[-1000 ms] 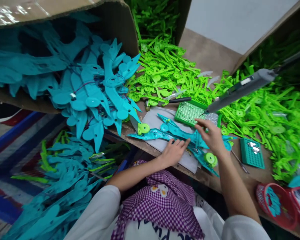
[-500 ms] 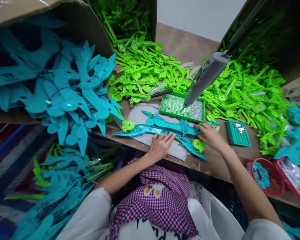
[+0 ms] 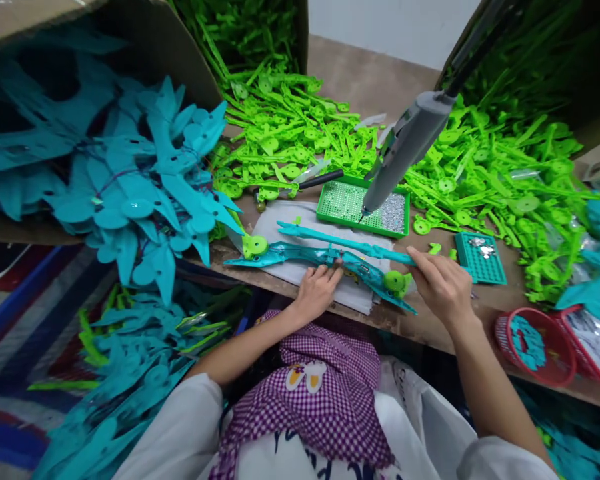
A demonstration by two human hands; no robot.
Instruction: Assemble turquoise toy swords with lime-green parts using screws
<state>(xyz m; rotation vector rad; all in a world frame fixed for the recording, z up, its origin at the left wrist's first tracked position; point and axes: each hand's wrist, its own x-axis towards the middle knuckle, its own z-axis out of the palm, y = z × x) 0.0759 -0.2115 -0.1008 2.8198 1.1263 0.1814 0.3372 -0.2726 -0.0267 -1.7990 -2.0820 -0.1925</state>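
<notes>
My left hand (image 3: 317,290) lies on a teal plastic toy part (image 3: 300,255) with lime green wheels, fingers flat and pressing it onto a grey cloth (image 3: 300,233) at the bench's near edge. My right hand (image 3: 443,287) is closed on the end of a second long teal part (image 3: 340,241), lifted and held across above the first. A grey electric screwdriver (image 3: 405,150) hangs over a green screw tray (image 3: 360,210) just behind.
A cardboard box of teal parts (image 3: 105,167) spills at left, with more on the floor. Lime green parts (image 3: 300,133) cover the back of the bench. A small teal tray (image 3: 480,257) and red baskets (image 3: 535,347) sit at right.
My right hand has picked up one long teal part and lifted it off the piece on the cloth. My left hand stays pressed on the lower piece. The view shifted slightly.
</notes>
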